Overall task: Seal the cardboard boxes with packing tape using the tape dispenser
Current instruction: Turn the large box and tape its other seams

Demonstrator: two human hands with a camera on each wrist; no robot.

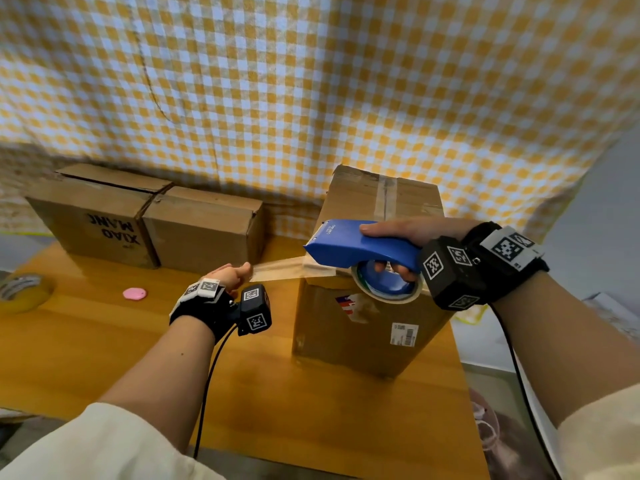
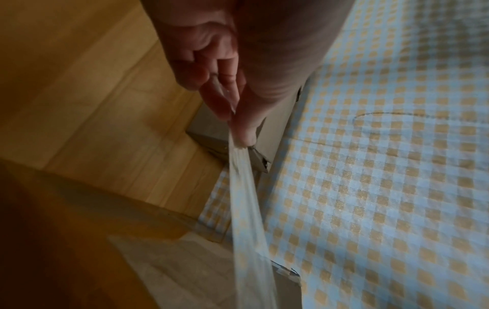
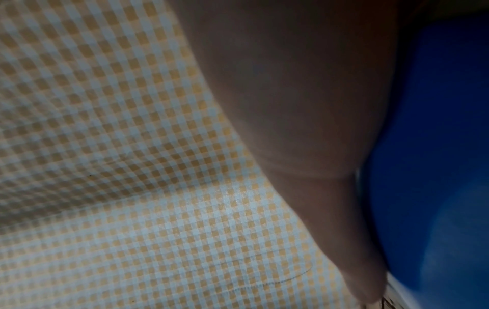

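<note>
A tall cardboard box [image 1: 363, 327] stands on the wooden table [image 1: 104, 341] at centre right, with old tape along its top seam. Above its near top edge my right hand [image 1: 408, 237] grips the blue tape dispenser [image 1: 360, 247], thumb on top and fingers through the handle by the roll [image 1: 388, 289]. A clear strip of tape [image 1: 277, 268] stretches left from the dispenser to my left hand [image 1: 235, 271], which pinches its free end. In the left wrist view the fingers [image 2: 219, 98] pinch the tape strip [image 2: 246, 209]. The right wrist view shows my thumb [image 3: 304, 104] against the blue dispenser [image 3: 436, 146].
Two lower cardboard boxes [image 1: 145, 220] sit side by side at the back left. A yellowish tape roll [image 1: 20, 292] lies at the left table edge, and a small pink object [image 1: 134, 293] lies on the table. A yellow checked cloth [image 1: 311, 81] hangs behind.
</note>
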